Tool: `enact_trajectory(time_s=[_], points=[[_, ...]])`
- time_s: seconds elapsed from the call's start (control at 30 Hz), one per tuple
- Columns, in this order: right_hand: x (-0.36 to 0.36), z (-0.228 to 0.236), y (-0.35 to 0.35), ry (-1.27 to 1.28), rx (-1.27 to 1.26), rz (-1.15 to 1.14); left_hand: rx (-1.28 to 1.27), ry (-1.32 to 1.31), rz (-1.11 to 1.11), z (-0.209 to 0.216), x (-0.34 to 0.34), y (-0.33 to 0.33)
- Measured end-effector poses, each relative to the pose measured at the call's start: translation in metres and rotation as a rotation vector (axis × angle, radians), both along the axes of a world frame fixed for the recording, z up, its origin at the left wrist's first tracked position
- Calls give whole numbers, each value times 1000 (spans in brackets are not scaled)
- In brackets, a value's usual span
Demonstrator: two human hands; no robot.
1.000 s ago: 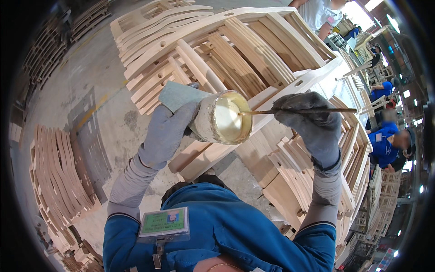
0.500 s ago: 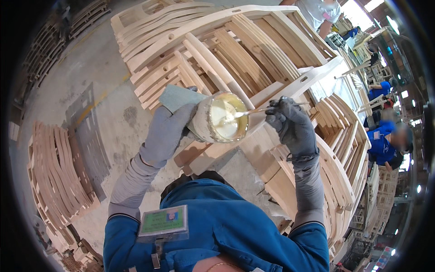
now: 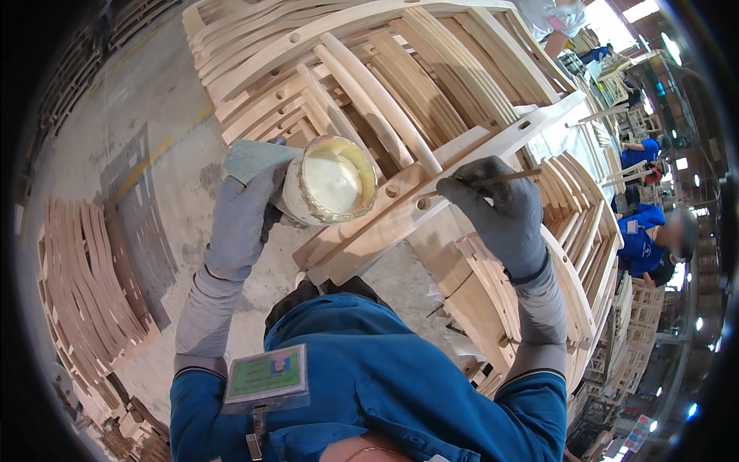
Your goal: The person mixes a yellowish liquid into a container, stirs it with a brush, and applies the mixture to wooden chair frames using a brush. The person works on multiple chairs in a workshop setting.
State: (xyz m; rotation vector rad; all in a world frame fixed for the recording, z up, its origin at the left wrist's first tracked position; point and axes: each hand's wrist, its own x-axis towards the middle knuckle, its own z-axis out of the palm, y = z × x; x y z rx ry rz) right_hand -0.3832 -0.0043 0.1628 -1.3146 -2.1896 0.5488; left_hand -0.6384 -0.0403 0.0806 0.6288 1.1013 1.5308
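Note:
In my gloved left hand (image 3: 237, 223) is a jar (image 3: 295, 192) crusted with dried drips, holding a thick cream-coloured liquid (image 3: 336, 183). A grey-green sheet (image 3: 257, 160) sticks out beside the jar at the same hand. My gloved right hand (image 3: 504, 219) pinches a thin stick (image 3: 514, 176); its lower tip is hidden by the fingers. These fingertips are just above a pale wooden rail (image 3: 385, 225), close to a round hole (image 3: 423, 204) in it. I cannot tell whether the tip touches the wood.
Curved wooden frames with slats (image 3: 416, 85) fill the area ahead and to the right. A stack of curved slats (image 3: 88, 269) stands on the concrete floor (image 3: 185, 92) at left. Co-workers in blue (image 3: 643, 239) are at the right, and another person in white (image 3: 550, 19) is at the far side.
The stick has come out of the jar and moved right, over the rail's hole. The jar has shifted left in my left hand, away from the right hand.

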Motion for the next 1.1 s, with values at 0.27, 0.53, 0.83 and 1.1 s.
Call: enact_trajectory(time_s=[0.27, 0.53, 0.83, 1.1], points=[[-3, 4, 1, -217, 76, 108, -4, 128, 15, -3, -7, -2], [5, -3, 12, -147, 75, 228, 19, 174, -40, -7, -16, -6], [-8, 1, -2, -81, 24, 65, 63, 107, -146, -12, -41, 14], [-59, 16, -46, 522, -3, -179, 104, 108, -377, -1, -124, 42]])
